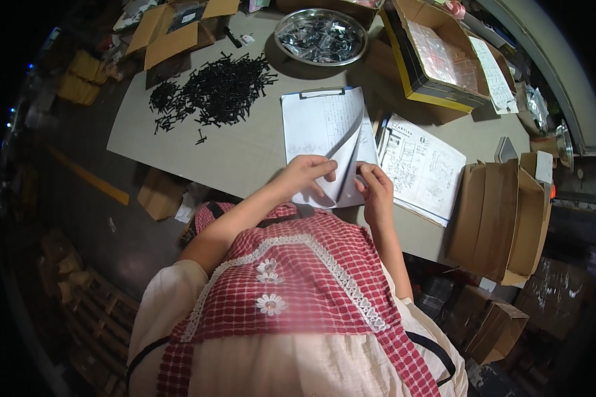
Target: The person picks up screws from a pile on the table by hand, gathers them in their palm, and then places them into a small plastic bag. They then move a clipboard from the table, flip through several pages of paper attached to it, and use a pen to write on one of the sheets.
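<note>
A clipboard (322, 94) with paper sheets lies at the table's near edge, right in front of me. One of its sheets (346, 159) is lifted and folded back along a slanting crease. My left hand (308, 175) has this sheet pinched between thumb and fingers. On the other side, my right hand (375, 190) is closed, with thumb and fingertips together at the right edge of the papers. The lower corners of the sheets are partly hidden by my fingers. Printed diagram sheets (420, 165) on another board lie just right of my right hand.
A heap of small black screw-like parts (222, 89) spreads over the table's left. Behind the clipboard stands a round metal bowl (321, 36) of bagged parts. Cardboard boxes stand at the back left (172, 40), back right (437, 59) and along the right edge (493, 218).
</note>
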A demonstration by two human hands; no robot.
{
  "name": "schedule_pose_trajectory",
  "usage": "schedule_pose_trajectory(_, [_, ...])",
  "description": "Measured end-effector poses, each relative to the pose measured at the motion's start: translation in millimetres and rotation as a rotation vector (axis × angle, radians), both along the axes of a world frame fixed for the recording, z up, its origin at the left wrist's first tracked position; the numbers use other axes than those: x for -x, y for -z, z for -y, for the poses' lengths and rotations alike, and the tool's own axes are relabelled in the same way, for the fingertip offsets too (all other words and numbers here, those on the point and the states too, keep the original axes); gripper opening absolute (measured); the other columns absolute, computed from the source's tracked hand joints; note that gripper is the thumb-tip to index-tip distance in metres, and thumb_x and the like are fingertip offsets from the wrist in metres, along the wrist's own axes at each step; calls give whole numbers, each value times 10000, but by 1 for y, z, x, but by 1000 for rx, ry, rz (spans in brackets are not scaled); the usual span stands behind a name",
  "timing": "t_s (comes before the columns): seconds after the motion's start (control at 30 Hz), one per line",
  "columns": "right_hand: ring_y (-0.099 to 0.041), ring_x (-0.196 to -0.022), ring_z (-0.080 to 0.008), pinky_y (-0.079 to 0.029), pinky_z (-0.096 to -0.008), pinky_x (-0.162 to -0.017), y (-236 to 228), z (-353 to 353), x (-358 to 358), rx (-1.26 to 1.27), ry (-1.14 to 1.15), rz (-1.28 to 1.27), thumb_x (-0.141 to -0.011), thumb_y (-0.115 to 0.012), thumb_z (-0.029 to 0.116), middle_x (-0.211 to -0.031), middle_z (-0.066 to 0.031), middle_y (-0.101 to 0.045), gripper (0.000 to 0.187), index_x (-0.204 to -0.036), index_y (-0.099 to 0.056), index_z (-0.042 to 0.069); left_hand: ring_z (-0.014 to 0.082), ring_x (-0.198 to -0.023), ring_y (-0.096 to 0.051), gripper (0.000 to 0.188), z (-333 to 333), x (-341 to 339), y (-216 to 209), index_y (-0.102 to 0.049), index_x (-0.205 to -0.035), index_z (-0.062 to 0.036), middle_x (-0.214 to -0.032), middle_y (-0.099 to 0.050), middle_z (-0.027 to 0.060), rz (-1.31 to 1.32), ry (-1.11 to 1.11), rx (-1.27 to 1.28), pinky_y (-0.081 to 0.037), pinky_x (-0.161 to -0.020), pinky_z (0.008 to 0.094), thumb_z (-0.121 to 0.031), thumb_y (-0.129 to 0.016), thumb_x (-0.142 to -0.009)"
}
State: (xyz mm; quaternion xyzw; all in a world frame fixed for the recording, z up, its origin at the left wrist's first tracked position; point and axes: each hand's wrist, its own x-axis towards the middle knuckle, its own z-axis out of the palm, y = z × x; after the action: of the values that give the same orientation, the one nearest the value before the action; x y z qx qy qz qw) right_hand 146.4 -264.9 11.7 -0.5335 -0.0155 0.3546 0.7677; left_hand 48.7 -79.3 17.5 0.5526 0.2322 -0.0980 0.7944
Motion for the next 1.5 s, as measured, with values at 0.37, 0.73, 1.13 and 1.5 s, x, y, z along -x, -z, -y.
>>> schedule_pose_trajectory(0.37, [-563, -851, -69, -440, -210, -776, 5, 1, -9, 109, -104, 83, -935, -719, 187, -931, 0, -653, 202, -1025, -687, 9, 123, -709, -644, 338, 0, 0, 2, -702, -983, -5, -885, -661, 58, 27, 18, -85, -565, -579, 238, -339, -648, -981])
schedule_pose_trajectory(0.73, [-556, -838, -83, -434, -223, -775, 9, -1, -1, 116, -34, 105, -923, -729, 162, -917, -3, -653, 188, -1012, -686, 2, 124, -713, -642, 361, 0, 1, 9, -694, -968, -6, -897, -652, 64, 7, 8, -67, -568, -576, 238, -365, -657, -971])
schedule_pose_trajectory(1.13, [-554, -914, -91, -420, -232, -857, 27, 2, 2, 100, -51, 252, -942, -694, 137, -975, 5, -656, 155, -1012, -691, -1, 114, -711, -638, 373, 1, 2, 7, -674, -961, -27, -871, -641, 43, 19, 20, -148, -562, -578, 238, -399, -685, -944])
schedule_pose_trajectory(1.5, [-523, -755, -86, -446, -225, -734, 29, 13, -12, 88, 209, 157, -949, -566, 65, -874, -18, -637, 185, -1041, -683, -46, 98, -717, -553, 227, -6, 7, 8, -611, -808, -5, -756, -620, 26, 250, -372, -633, -444, -652, 260, -196, -722, -862])
